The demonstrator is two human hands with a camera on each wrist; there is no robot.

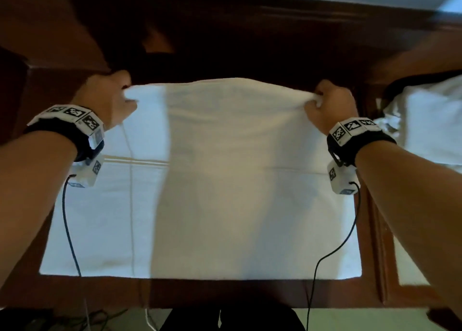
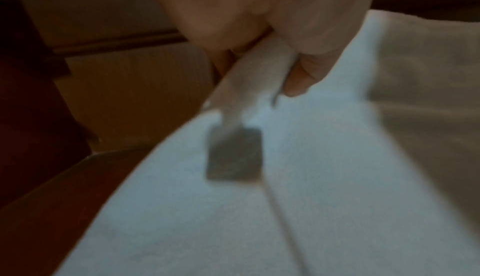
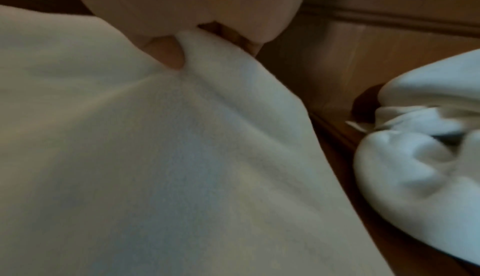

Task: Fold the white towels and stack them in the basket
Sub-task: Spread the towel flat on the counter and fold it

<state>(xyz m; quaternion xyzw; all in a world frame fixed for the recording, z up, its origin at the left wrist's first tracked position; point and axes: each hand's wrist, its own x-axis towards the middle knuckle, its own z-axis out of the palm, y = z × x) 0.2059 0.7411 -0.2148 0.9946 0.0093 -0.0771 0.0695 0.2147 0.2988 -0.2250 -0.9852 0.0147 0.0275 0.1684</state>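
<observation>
A large white towel (image 1: 212,180) is spread between my hands over a dark wooden table (image 1: 225,295). My left hand (image 1: 110,98) pinches its far left corner, and the left wrist view shows the thumb (image 2: 306,71) pressing the towel's hem (image 2: 259,71) just above a grey tag (image 2: 233,155). My right hand (image 1: 330,103) grips the far right corner; the cloth (image 3: 182,136) bunches at the thumb (image 3: 168,54) in the right wrist view. More white towels (image 1: 425,121) lie crumpled at the right. No basket is in sight.
A dark wooden panel (image 1: 225,31) rises behind the table. The crumpled towel pile (image 3: 420,143) sits close to my right hand. Black cables (image 1: 70,230) hang from both wrist cameras across the towel. A wooden ledge (image 2: 116,40) runs to the left.
</observation>
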